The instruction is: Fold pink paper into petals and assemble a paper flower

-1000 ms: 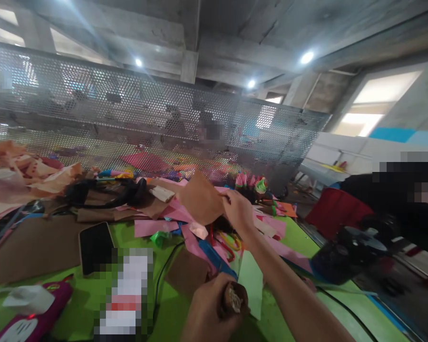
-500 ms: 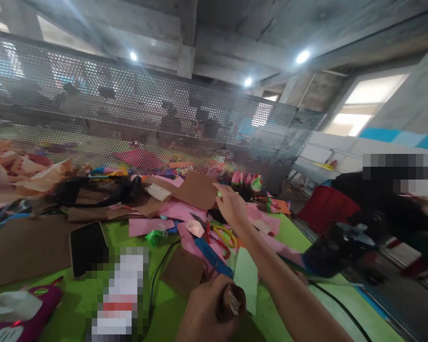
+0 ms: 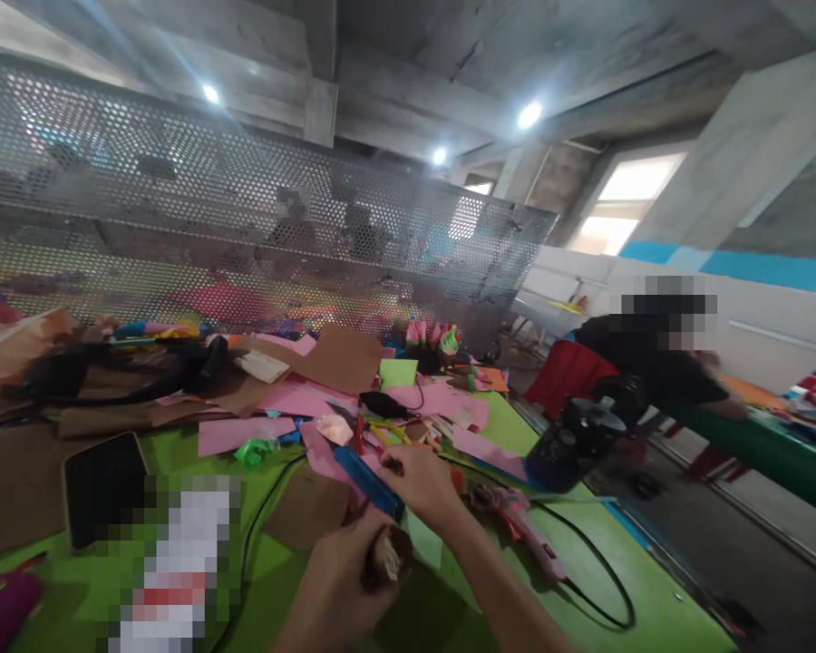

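Right fingers (image 3: 404,462) changed most. A second earlier I had them on the brown sheet (image 3: 344,354), raised over the far clutter; half a second later it was down with my fingers at its edge. Now the sheet lay on the pile and my hand was back near my left, well apart from it. I read that as the sheet being let go and the rolled piece becoming the main thing in hand. View had also swung right, and the pink glue gun (image 3: 527,531) showed on the bench (image 3: 598,526), clear of my forearm.

Left fingers (image 3: 360,540): clamped around the brown roll (image 3: 389,555), low in the middle of view, its pale-filled end facing me. Grip matched both earlier frames.

Right fingers: curled inward, thumb close to index, just by the blue tool (image 3: 368,481). Couldn't tell whether they touched it or hovered above, or whether anything small was pinched; fingertips partly hidden. No sheet in them anyway.

Nearby: flat brown piece (image 3: 309,508) left of the roll, pale green paper (image 3: 422,540) partly under my right wrist.
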Action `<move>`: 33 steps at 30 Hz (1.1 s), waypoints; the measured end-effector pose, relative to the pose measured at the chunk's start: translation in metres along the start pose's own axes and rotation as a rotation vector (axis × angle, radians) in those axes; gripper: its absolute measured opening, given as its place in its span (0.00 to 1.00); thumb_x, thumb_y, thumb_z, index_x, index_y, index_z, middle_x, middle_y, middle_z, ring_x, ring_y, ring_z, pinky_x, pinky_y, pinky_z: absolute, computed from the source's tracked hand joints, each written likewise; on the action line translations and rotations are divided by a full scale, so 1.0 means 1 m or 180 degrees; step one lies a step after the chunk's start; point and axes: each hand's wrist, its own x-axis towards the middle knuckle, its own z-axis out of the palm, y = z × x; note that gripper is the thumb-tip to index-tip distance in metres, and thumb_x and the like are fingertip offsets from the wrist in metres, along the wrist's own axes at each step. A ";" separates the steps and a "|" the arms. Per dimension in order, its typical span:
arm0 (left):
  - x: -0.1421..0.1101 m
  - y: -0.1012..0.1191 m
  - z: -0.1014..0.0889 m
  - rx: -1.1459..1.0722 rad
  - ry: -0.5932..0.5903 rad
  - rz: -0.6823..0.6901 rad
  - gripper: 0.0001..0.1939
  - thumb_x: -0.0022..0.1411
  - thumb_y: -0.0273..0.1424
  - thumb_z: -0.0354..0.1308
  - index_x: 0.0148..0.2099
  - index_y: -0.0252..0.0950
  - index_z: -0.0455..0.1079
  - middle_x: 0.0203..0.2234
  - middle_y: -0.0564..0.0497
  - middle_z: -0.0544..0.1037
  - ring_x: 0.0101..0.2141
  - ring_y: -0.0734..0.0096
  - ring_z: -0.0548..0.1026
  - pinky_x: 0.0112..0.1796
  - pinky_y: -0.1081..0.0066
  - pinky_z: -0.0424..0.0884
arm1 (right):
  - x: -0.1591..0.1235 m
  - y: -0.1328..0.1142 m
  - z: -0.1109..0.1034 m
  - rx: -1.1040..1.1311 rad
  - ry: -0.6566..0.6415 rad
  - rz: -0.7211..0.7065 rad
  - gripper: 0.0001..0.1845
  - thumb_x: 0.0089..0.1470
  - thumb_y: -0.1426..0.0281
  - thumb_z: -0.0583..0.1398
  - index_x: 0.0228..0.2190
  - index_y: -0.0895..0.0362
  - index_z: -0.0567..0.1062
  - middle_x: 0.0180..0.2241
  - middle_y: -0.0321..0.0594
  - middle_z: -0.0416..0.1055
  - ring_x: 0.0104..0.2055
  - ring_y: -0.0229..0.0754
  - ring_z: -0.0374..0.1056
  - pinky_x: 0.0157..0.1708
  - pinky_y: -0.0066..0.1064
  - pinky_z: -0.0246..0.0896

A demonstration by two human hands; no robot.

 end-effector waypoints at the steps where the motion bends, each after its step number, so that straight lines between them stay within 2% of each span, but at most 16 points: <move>1: 0.001 -0.001 -0.002 -0.0099 0.0125 -0.0068 0.10 0.54 0.28 0.58 0.40 0.42 0.68 0.30 0.56 0.79 0.30 0.70 0.76 0.31 0.76 0.66 | 0.000 0.001 0.000 0.0010 0.0041 0.0026 0.09 0.50 0.72 0.59 0.29 0.52 0.80 0.31 0.36 0.80 0.34 0.42 0.74 0.30 0.26 0.57; 3: 0.004 -0.005 -0.005 -0.0296 0.0448 -0.0228 0.09 0.56 0.33 0.57 0.41 0.42 0.67 0.30 0.55 0.79 0.30 0.69 0.77 0.32 0.75 0.68 | 0.000 0.005 -0.002 0.0066 0.0100 0.0018 0.10 0.50 0.73 0.58 0.28 0.52 0.80 0.30 0.35 0.79 0.34 0.41 0.73 0.31 0.25 0.57; 7: 0.010 -0.018 -0.015 -0.0382 0.1153 -0.0655 0.16 0.59 0.38 0.55 0.49 0.41 0.63 0.37 0.51 0.79 0.37 0.64 0.79 0.38 0.69 0.71 | -0.001 0.014 -0.010 0.0231 0.0209 -0.0103 0.09 0.50 0.74 0.59 0.27 0.52 0.79 0.29 0.33 0.79 0.33 0.40 0.73 0.32 0.24 0.57; 9: 0.013 -0.031 -0.021 -0.0315 0.1556 -0.0942 0.20 0.59 0.37 0.54 0.53 0.40 0.59 0.42 0.47 0.78 0.41 0.60 0.78 0.42 0.64 0.71 | -0.001 0.020 -0.017 0.0316 0.0377 -0.0123 0.09 0.52 0.73 0.58 0.29 0.52 0.79 0.31 0.34 0.79 0.34 0.40 0.72 0.33 0.25 0.58; 12: 0.018 -0.051 -0.034 -0.0189 0.1883 -0.1127 0.23 0.60 0.33 0.49 0.58 0.41 0.55 0.47 0.44 0.74 0.46 0.58 0.76 0.46 0.59 0.70 | 0.000 0.030 -0.028 0.0454 0.0683 -0.0088 0.09 0.56 0.72 0.56 0.34 0.53 0.77 0.34 0.37 0.78 0.36 0.41 0.72 0.36 0.27 0.60; 17: 0.023 -0.066 -0.050 0.0510 0.1953 -0.1139 0.25 0.61 0.30 0.46 0.61 0.34 0.57 0.49 0.39 0.70 0.53 0.52 0.69 0.52 0.53 0.66 | 0.000 0.041 -0.040 0.0679 0.0929 -0.0055 0.10 0.57 0.71 0.55 0.35 0.54 0.76 0.35 0.37 0.77 0.36 0.42 0.71 0.36 0.29 0.60; 21: 0.023 -0.067 -0.053 0.1202 0.1778 -0.1488 0.31 0.66 0.29 0.43 0.69 0.27 0.45 0.56 0.32 0.62 0.57 0.48 0.66 0.52 0.52 0.66 | -0.001 0.042 -0.043 0.0795 0.0935 -0.0114 0.09 0.56 0.71 0.55 0.34 0.53 0.77 0.34 0.37 0.77 0.36 0.43 0.71 0.35 0.29 0.60; 23: 0.026 -0.070 -0.053 0.1614 0.1739 -0.1516 0.32 0.65 0.24 0.42 0.69 0.24 0.44 0.58 0.29 0.61 0.59 0.47 0.63 0.54 0.53 0.64 | -0.001 0.042 -0.043 0.0815 0.0948 -0.0169 0.09 0.55 0.71 0.55 0.33 0.53 0.77 0.34 0.37 0.77 0.36 0.43 0.71 0.35 0.29 0.61; 25: 0.031 -0.072 -0.055 0.2124 0.1781 -0.1403 0.32 0.62 0.19 0.43 0.68 0.23 0.45 0.58 0.31 0.62 0.62 0.50 0.59 0.57 0.55 0.60 | -0.001 0.042 -0.044 0.0817 0.0978 -0.0244 0.10 0.55 0.71 0.55 0.32 0.53 0.77 0.34 0.38 0.77 0.37 0.44 0.71 0.35 0.30 0.61; 27: 0.038 -0.071 -0.057 0.2631 0.1711 -0.1390 0.33 0.60 0.15 0.42 0.68 0.24 0.49 0.59 0.33 0.64 0.62 0.53 0.59 0.57 0.58 0.60 | -0.001 0.043 -0.044 0.0820 0.1017 -0.0338 0.10 0.55 0.71 0.55 0.31 0.53 0.77 0.34 0.39 0.78 0.37 0.46 0.72 0.36 0.31 0.62; 30: 0.048 -0.064 -0.057 0.3268 0.1601 -0.1525 0.30 0.62 0.17 0.40 0.66 0.29 0.56 0.59 0.36 0.66 0.58 0.51 0.65 0.52 0.58 0.64 | 0.001 0.046 -0.041 0.0861 0.0988 -0.0328 0.10 0.55 0.70 0.55 0.32 0.53 0.77 0.34 0.40 0.78 0.37 0.47 0.72 0.36 0.33 0.63; 33: 0.052 -0.055 -0.054 0.3649 0.1645 -0.1529 0.27 0.65 0.20 0.39 0.64 0.34 0.61 0.58 0.39 0.68 0.55 0.49 0.67 0.48 0.57 0.65 | 0.002 0.050 -0.036 0.0909 0.0938 -0.0321 0.10 0.55 0.70 0.55 0.32 0.52 0.76 0.34 0.40 0.77 0.37 0.47 0.72 0.36 0.33 0.64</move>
